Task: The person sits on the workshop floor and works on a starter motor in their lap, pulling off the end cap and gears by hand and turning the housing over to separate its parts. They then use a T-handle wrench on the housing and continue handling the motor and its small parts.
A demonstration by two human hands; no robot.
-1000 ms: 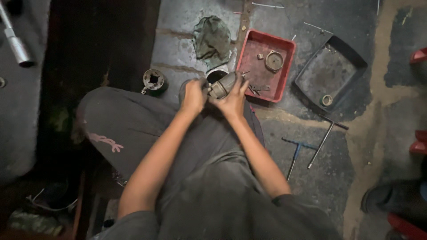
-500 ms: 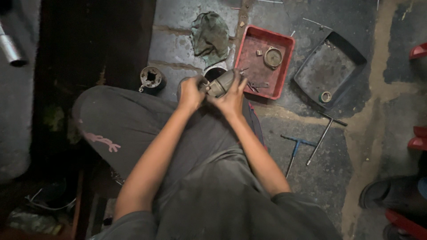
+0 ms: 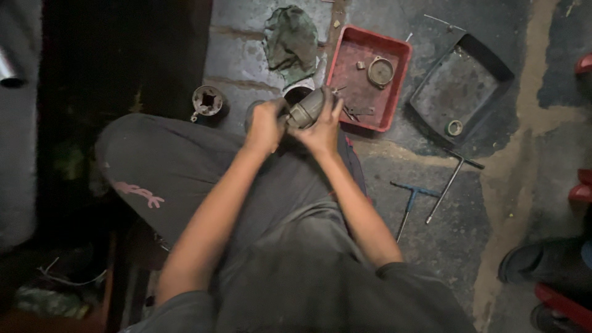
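Gripping a grey metal cylinder part (image 3: 306,110) between both hands above the knees, close to the near edge of the red tray (image 3: 343,68). Left hand (image 3: 265,125) closing around the part's left end, fingers curling over it; right hand (image 3: 324,126) cupping it from below and the right, thumb pressing on top. Part tilting up toward the tray, sitting between the two palms and touching both. Lying in the tray: a metal ring (image 3: 380,71) and small bits. Resting nearby on the concrete floor: a green rag (image 3: 291,40), a round toothed hub (image 3: 208,102), a dark metal tray (image 3: 459,86), and two T-handle wrenches (image 3: 431,191).
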